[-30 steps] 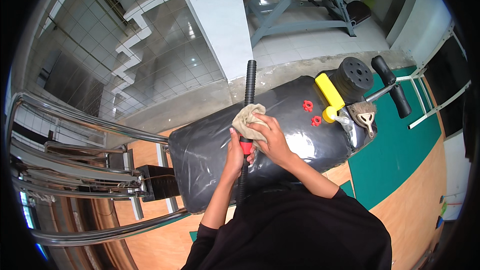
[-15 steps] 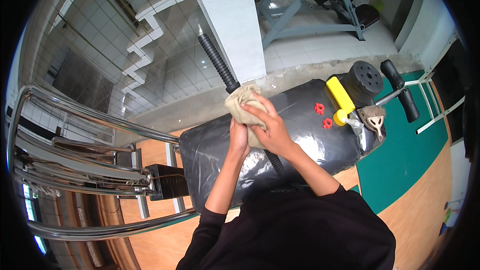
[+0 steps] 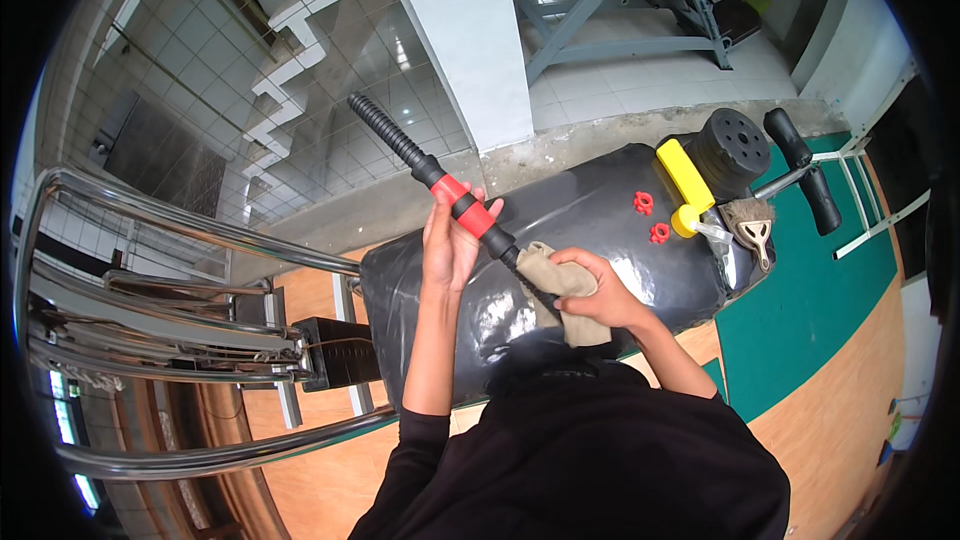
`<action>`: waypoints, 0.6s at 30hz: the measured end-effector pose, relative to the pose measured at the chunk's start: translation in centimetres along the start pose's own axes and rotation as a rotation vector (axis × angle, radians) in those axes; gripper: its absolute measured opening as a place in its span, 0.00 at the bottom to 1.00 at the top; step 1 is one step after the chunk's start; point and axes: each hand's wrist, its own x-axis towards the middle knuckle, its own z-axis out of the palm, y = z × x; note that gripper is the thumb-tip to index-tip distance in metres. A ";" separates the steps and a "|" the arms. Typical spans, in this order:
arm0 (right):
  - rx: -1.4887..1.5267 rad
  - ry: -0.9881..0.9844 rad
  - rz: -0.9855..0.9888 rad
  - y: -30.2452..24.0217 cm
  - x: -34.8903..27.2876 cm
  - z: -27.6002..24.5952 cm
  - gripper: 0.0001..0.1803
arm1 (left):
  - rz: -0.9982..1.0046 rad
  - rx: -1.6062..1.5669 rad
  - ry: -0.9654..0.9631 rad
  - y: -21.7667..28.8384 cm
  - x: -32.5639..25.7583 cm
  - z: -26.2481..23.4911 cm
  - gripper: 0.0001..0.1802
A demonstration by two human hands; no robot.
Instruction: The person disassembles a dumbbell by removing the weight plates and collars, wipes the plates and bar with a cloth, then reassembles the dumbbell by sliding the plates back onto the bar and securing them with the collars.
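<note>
— Gripping cloth (image 3: 573,283) in the right hand (image 3: 614,302), around the rod (image 3: 467,206)'s near end?
— Yes; holding its red middle (image 3: 478,221) in the left hand (image 3: 455,252), above the black tabletop (image 3: 590,208).
— Any risk?
— Maybe snagging cloth on ridges (image 3: 388,130), then jerking loose toward the red nuts (image 3: 643,203).

A white pillar (image 3: 470,50) stands beside pale floor tiles (image 3: 580,102) (green matting (image 3: 800,310) lies farther right).

Set out with the bar (image 3: 465,207) above the bench (image 3: 585,208), two collars (image 3: 643,203) on the bench rightward, then the container (image 3: 685,175), then the brush (image 3: 753,227) with plates (image 3: 737,148) behind
</note>
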 end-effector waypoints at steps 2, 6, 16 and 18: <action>0.401 -0.067 0.153 0.3 -0.3 -1.0 0.32 | -0.090 -0.188 -0.317 1.3 0.3 -0.7 0.30; 0.509 -0.059 0.381 1.5 0.0 -1.8 0.30 | -0.052 -0.397 -0.184 3.0 0.1 2.5 0.20; -0.662 0.191 -0.286 -0.8 5.0 4.2 0.31 | 0.116 0.379 0.169 0.7 0.3 5.3 0.17; -0.954 0.312 -0.466 1.0 4.5 5.5 0.33 | 0.172 0.412 0.286 0.9 0.6 6.3 0.17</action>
